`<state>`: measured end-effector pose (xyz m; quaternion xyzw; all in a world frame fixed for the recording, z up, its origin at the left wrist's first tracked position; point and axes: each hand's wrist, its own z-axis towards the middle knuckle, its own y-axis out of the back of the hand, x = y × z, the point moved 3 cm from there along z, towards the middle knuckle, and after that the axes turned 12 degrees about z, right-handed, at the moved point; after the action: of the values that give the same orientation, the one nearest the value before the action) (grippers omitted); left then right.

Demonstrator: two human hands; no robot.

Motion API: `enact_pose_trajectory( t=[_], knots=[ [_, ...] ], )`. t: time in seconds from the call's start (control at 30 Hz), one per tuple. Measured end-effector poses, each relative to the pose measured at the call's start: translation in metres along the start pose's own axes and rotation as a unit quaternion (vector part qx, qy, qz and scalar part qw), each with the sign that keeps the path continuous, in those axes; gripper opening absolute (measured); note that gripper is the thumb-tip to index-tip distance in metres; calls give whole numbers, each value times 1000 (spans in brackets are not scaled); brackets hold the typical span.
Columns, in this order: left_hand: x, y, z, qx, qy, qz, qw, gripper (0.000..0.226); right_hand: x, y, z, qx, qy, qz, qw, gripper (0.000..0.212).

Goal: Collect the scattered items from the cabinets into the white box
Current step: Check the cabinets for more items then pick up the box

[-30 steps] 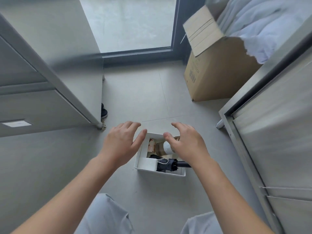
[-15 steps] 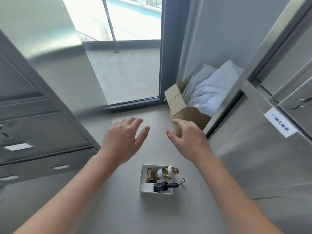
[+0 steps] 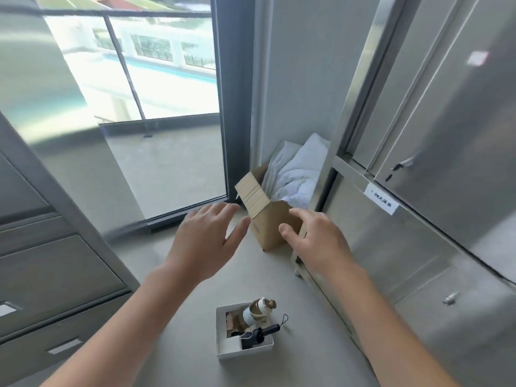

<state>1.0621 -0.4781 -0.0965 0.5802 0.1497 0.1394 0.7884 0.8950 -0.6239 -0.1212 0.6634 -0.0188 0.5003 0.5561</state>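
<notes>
storeroom, steel cabinets [image 3: 460, 129], boxed white linen [image 3: 296, 174]

Daylight floods in through the tall glass door [image 3: 156, 79], with a dark frame [image 3: 237, 107] down its right edge and a railing [image 3: 122, 60] and pale building beyond. The floor [image 3: 307, 344] is smooth, matte grey. The left cabinet [image 3: 55, 275] is brushed steel with flat drawers. The right cabinet [image 3: 460, 135] is steel too, with tall doors and a white label [image 3: 381, 201] on its ledge. In the corner against the grey wall [image 3: 301, 79] sits an open cardboard box [image 3: 268, 227], with white cloth [image 3: 298, 174] heaped inside.
</notes>
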Motion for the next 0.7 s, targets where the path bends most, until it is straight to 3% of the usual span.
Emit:
enact_pose_trajectory(
  t=[0.2, 0.3, 0.5, 0.7],
  knots=[
    [-54, 5, 10, 14, -143, -59, 988, 51, -6, 59, -71, -123, -111, -45, 985, 51],
    [-86, 13, 2, 16, -231, -69, 971, 61, -5, 79, -118, -184, -155, -54, 969, 53],
    [-168, 56, -35, 6, -358, -96, 929, 55, 7, 123, -247, -305, -232, -68, 921, 52],
    [-275, 115, -116, -41, -469, -138, 872, 62, 23, 183, -396, -398, -290, -98, 865, 55]
  ],
)
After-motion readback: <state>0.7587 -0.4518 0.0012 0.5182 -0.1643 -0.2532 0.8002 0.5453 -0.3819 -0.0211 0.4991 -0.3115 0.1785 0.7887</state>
